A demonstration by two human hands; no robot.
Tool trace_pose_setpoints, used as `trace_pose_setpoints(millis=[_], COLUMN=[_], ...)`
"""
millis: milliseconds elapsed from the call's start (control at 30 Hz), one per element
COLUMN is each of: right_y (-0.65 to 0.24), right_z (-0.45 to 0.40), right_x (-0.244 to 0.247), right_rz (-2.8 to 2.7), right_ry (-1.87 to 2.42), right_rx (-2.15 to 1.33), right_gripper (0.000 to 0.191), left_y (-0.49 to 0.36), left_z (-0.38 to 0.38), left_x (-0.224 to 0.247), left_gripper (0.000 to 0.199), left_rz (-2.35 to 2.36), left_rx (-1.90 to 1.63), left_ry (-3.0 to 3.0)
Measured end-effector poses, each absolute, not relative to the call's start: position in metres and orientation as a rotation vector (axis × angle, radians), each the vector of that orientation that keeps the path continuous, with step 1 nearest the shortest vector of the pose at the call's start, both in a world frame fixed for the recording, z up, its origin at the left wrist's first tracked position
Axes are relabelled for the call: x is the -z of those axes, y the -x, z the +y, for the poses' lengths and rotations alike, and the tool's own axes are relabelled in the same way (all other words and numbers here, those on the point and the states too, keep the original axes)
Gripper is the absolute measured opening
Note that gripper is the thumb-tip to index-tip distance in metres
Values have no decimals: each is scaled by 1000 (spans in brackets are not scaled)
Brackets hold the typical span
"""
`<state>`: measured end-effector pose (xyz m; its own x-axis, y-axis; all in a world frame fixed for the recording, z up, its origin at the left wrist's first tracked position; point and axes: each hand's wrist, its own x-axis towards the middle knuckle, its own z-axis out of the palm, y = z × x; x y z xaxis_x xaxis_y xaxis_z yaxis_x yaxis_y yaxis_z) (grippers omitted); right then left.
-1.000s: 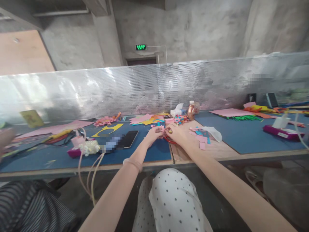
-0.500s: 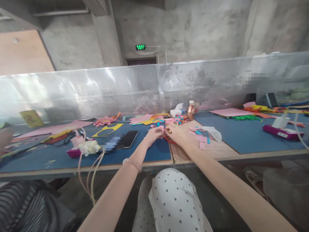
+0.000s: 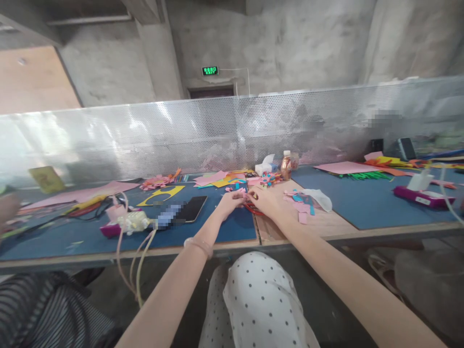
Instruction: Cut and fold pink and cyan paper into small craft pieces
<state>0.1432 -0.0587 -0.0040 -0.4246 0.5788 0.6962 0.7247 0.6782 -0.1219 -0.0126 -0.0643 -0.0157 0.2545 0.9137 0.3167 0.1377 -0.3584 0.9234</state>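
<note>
My left hand (image 3: pixel 230 201) is closed on a small pink paper piece (image 3: pixel 242 192) above the blue table mat. Close beside it, my right hand (image 3: pixel 261 200) has its thumb and fingertips pinched together at the right side of that piece; whatever lies between them is too small to name. Orange-red scissor handles (image 3: pixel 253 209) show partly beneath my right hand. Behind the hands are colourful cut paper bits (image 3: pixel 268 180) and pink and yellow sheets (image 3: pixel 213 179). Pink and blue scraps (image 3: pixel 301 208) lie to the right, next to a clear plastic bag (image 3: pixel 319 199).
A black phone (image 3: pixel 194 209) and a purple power strip (image 3: pixel 110 230) with cables are at left. A brown bottle (image 3: pixel 286 166) stands behind the hands. Another purple strip (image 3: pixel 422 197) is at right. A person's hand (image 3: pixel 9 207) shows at the far left edge.
The fingers of my right hand have shifted slightly around the pink piece. My left hand stays nearly in place. The view has moved very slightly.
</note>
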Motion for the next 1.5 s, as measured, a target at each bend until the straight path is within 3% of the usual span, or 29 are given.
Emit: trace_pose_setpoints(millis=[1500], right_y=[-145], right_z=[-53], right_x=[7], right_rz=[-2186], right_ry=[1027], right_rx=[241], right_gripper=[14], left_y=[11], left_z=[-60], left_x=[17], left_gripper=[19], left_rz=[1128], left_rx=[-1167], left_ry=[-1859])
